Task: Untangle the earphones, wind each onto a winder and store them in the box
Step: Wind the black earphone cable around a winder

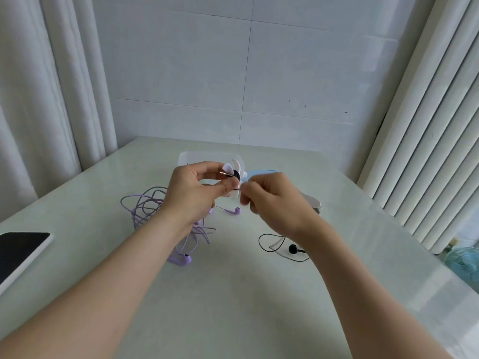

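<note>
Grips the white winder (237,164) in the left hand (197,190), thumb and fingers curled, black earphone cable (236,174) wound about its middle, above the table (233,294) just before the clear box (185,158). Pinches the cable beside the winder in the right hand (274,200), fingertips pressed together, slack trailing to a loop and earbud (293,248) on the table. Tangled beneath the left wrist: purple earphones (145,208).

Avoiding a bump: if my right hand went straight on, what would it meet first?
Probably the winder in your left hand; the right hand, pinching the cable, points at it, depth unclear.
</note>
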The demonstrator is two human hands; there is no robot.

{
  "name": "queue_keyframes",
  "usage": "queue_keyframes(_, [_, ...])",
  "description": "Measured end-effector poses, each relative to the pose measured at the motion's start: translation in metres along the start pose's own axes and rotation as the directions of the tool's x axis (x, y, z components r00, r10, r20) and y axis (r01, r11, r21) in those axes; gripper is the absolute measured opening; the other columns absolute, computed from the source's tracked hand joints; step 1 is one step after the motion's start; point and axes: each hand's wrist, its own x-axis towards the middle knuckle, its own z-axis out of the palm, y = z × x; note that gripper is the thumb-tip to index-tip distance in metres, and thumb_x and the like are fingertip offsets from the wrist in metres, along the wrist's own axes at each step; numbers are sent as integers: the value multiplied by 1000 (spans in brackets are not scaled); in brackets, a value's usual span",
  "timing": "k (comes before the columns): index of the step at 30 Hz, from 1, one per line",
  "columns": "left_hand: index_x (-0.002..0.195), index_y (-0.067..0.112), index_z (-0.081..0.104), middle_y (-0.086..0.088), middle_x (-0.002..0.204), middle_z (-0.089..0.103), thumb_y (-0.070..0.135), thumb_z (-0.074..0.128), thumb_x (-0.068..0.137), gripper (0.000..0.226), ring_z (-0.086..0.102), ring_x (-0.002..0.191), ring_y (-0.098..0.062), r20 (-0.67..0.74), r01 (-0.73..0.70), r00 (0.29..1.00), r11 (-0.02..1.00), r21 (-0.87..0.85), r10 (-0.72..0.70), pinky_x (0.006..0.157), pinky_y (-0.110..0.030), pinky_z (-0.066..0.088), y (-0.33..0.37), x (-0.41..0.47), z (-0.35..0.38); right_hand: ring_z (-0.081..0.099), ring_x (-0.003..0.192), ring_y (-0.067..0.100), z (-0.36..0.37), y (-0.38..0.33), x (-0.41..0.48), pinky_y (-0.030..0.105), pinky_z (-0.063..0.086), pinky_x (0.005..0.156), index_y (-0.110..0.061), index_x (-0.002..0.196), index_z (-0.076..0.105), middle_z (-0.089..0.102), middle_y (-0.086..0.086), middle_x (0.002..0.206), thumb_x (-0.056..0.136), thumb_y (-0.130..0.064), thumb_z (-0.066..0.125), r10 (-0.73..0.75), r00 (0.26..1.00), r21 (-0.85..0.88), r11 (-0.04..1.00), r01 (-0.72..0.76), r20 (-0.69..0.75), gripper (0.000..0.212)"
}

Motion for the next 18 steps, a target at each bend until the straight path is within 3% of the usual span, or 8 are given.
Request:
queue_keyframes(3, [105,15,80,-1,94,80,11,84,87,19,67,68,-15,155,43,987,999,0,-43,60,-28,46,-4,2,-2,33,49,12,-4,-2,0,24,27,47,-10,80,65,44,-6,56,98,-18,52,-42,980,119,991,66,-193,23])
queue_keyframes(6, [109,9,79,-3,93,77,10,77,91,18,63,65,-14,300,83,951,996,-15,-75,59,-19,49,-5,0,1,34,48,7,-9,4,6,20,29,47,-10,85,67,45,-13,52,99,-20,54,-49,937,32,997,64,-346,22])
queue_keyframes(9, [112,8,78,-8,97,74,13,75,91,21,59,76,-20,370,147,924,985,-95,-103,63,-17,52,-5,1,3,42,51,8,-13,14,12,23,33,51,-10,89,68,50,-10,56,102,-22,55,-53,890,-40,998,39,-453,22])
queue_keyframes(11, [110,8,77,-9,95,74,15,76,87,25,61,80,-22,411,185,903,977,-107,-126,64,-19,51,-6,1,2,50,56,6,-15,19,14,20,36,53,-14,92,70,60,-9,64,103,-22,57,-56,887,-68,997,28,-458,19])
queue_keyframes(14, [113,5,75,-8,93,75,11,74,91,23,63,77,-16,505,158,854,987,-23,-125,66,-21,49,-4,-3,5,52,58,5,-13,24,15,15,35,51,-18,94,73,62,-10,68,103,-23,57,-44,941,-141,990,-4,-335,19])
queue_keyframes(18, [112,11,75,-6,97,74,19,77,83,30,65,79,-17,448,133,891,987,-91,-78,79,-31,53,-5,-2,8,43,45,5,-15,34,17,23,33,49,-22,93,77,58,-8,60,100,-25,63,77,939,-64,992,-105,-335,16])
